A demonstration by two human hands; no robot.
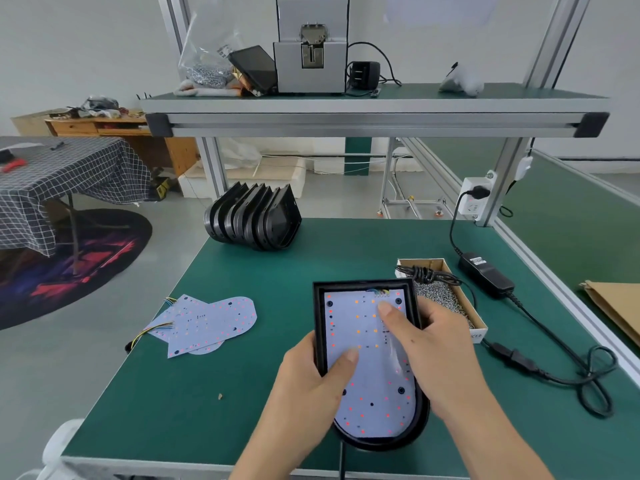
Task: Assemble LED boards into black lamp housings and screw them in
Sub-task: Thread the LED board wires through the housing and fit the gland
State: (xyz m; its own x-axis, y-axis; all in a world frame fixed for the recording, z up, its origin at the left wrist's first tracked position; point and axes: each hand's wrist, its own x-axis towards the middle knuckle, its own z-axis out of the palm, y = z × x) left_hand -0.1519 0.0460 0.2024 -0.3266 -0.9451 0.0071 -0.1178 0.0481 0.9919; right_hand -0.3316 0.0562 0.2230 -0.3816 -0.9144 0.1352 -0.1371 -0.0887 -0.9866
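Note:
A black lamp housing [319, 327] lies flat on the green mat in front of me, with a white LED board [370, 382] seated inside it. My left hand [308, 389] grips the housing's left wall, its thumb pressing on the board. My right hand [429, 355] holds the right wall, the index finger pressing the board near its top wires. Loose LED boards [207, 323] with coloured wires lie to the left. A stack of empty black housings [252, 218] stands on edge at the back of the mat.
A cardboard box of screws [446, 299] sits just right of the housing, with a coiled cable on it. A black power adapter [486, 275] and its cord [588, 382] run along the right. A screw feeder machine [311, 46] stands on the upper shelf.

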